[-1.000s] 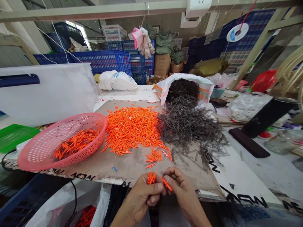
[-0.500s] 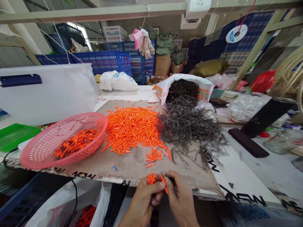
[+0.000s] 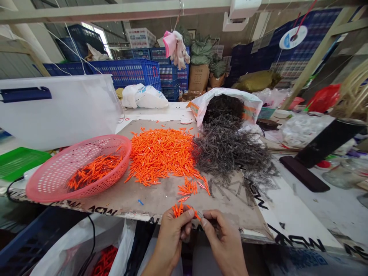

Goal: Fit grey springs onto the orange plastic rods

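Observation:
My left hand [image 3: 174,232] is closed around several small pointed orange plastic pieces [image 3: 177,210] at the table's front edge. One more orange piece [image 3: 197,215] sticks out between its thumb and forefinger, towards my other hand. The fingertips of my right hand [image 3: 222,234] pinch a small dark spring [image 3: 201,216] at that piece's end; how far the two overlap is too small to tell. Beyond my hands lie a small cluster of orange pieces [image 3: 188,187] and a large orange heap [image 3: 162,153]. To its right, a tangled heap of dark springs [image 3: 230,147] spills from a white sack [image 3: 253,99].
A pink perforated basket [image 3: 40,180] with orange pieces in it stands on the left, beside a green tray [image 3: 21,163] and a large translucent bin [image 3: 63,115]. A black stand [image 3: 304,172] is on the right. Gloves [image 3: 178,50] hang from the overhead bar.
The orange piece between my hands has turned from steep to flatter, and the spring now meets its right end. My left hand has shifted slightly left; the whole view has shifted a little.

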{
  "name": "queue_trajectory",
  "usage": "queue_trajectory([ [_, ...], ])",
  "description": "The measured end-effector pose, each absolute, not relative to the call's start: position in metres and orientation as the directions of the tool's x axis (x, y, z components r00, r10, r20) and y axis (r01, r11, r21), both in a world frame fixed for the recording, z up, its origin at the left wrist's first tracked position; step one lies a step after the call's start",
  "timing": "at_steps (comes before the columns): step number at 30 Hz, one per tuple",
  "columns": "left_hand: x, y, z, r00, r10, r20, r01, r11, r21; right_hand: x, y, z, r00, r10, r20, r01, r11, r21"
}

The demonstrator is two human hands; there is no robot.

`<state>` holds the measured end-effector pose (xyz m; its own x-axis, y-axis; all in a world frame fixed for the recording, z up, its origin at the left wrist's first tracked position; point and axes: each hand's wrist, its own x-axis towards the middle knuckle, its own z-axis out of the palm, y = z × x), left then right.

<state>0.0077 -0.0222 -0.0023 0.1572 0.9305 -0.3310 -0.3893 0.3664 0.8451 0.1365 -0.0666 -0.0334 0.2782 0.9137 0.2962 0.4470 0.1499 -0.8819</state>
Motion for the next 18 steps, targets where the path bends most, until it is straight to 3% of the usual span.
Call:
queue_trajectory([
  [10,0.0094,-0.0271,-0.0022,0.117,0.949,-0.293,-0.355,0.315,0.88,0.1317,-0.0713,-0.0311,0.219,0.821,0.527,0.553,0.341,-0.761],
  [18,0.0099,-0.0286,-0.0067,0.144,0.947,-0.286,-0.337,0.319,0.886,0.1296,-0.0713,-0.0371,0.207,0.793,0.573,0.603,0.358,-0.713],
])
